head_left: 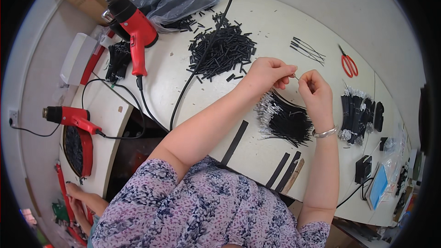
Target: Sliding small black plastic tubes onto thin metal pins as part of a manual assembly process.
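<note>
My left hand (271,72) and my right hand (316,93) meet above the table, fingers pinched close together. A thin wire (296,77) runs between their fingertips; its ends are hidden in the fingers. Just below lies a loose bundle of black wires (291,121) with silvery ends fanned to the left. A heap of short black tubes (223,48) spreads to the left of my left hand. Beyond my hands rest several wires with black sleeves (307,50).
Red-handled scissors (349,65) and tied wire bundles (353,112) lie at right. Two red heat guns (138,39) with cords are at left, near a plastic bag (172,0). A black cable (211,46) crosses the tubes. Dark strips (278,170) line the front edge. Another person's hands (76,197) show lower left.
</note>
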Demonstrator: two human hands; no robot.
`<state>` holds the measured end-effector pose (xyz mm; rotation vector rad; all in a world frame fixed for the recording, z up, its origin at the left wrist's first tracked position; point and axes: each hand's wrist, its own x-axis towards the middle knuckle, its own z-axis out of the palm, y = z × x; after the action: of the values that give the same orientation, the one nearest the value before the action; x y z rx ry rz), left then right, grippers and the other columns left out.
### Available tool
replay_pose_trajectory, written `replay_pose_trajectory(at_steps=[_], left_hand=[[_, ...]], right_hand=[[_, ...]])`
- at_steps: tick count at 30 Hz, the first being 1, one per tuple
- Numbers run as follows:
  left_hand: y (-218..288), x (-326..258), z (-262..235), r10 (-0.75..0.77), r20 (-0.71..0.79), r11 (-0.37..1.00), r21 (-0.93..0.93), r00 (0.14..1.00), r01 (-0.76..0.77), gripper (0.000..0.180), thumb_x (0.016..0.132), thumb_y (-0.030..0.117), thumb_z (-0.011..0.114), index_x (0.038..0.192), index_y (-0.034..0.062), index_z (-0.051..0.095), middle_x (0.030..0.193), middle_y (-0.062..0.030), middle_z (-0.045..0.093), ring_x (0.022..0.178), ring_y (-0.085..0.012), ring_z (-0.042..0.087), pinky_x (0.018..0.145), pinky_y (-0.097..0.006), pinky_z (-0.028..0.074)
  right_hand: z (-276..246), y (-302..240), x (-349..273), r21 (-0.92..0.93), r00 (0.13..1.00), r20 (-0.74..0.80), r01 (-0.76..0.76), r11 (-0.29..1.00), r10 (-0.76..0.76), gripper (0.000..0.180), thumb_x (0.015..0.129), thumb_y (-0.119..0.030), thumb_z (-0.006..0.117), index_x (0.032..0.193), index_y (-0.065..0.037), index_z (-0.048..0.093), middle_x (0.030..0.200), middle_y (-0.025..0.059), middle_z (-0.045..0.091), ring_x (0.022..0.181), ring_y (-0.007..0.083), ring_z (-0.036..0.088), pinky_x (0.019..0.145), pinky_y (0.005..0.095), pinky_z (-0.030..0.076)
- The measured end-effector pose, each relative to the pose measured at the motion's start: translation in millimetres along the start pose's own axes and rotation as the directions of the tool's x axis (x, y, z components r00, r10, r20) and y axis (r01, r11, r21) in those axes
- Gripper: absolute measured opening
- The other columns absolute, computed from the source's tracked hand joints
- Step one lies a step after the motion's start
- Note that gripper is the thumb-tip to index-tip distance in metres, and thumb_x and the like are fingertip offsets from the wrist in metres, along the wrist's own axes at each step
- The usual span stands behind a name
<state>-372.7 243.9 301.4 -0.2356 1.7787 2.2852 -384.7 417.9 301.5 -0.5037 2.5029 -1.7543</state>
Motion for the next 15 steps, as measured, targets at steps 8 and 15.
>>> replay_pose_trajectory(at_steps=[8, 15], left_hand=[[-7.1, 2.7, 4.2, 0.04, -0.047, 0.997, 0.074, 0.998, -0.037, 0.034, 0.086, 0.028, 0.071, 0.065, 0.0025, 0.062, 0.063, -0.0027, 0.06, 0.05, -0.0067, 0.05, 0.046, -0.021, 0.042], [-6.4, 0.9, 6.0, 0.012, -0.072, 1.0, -0.01, 0.997, -0.013, 0.031, 0.087, 0.029, 0.069, 0.074, 0.0011, 0.065, 0.067, -0.0025, 0.061, 0.054, -0.008, 0.053, 0.049, -0.021, 0.043]], right_hand=[[3.1, 0.5, -0.9, -0.011, 1.0, 0.009, 0.013, 1.0, -0.013, 0.009, 0.084, -0.002, 0.058, 0.078, -0.001, 0.052, 0.066, -0.0046, 0.049, 0.058, 0.002, 0.042, 0.053, 0.0193, 0.037], [2.8, 3.4, 0.2, 0.007, 1.0, 0.007, -0.006, 1.0, 0.006, 0.008, 0.085, -0.002, 0.058, 0.079, -0.001, 0.053, 0.066, -0.0048, 0.049, 0.058, 0.0019, 0.042, 0.053, 0.0191, 0.038]])
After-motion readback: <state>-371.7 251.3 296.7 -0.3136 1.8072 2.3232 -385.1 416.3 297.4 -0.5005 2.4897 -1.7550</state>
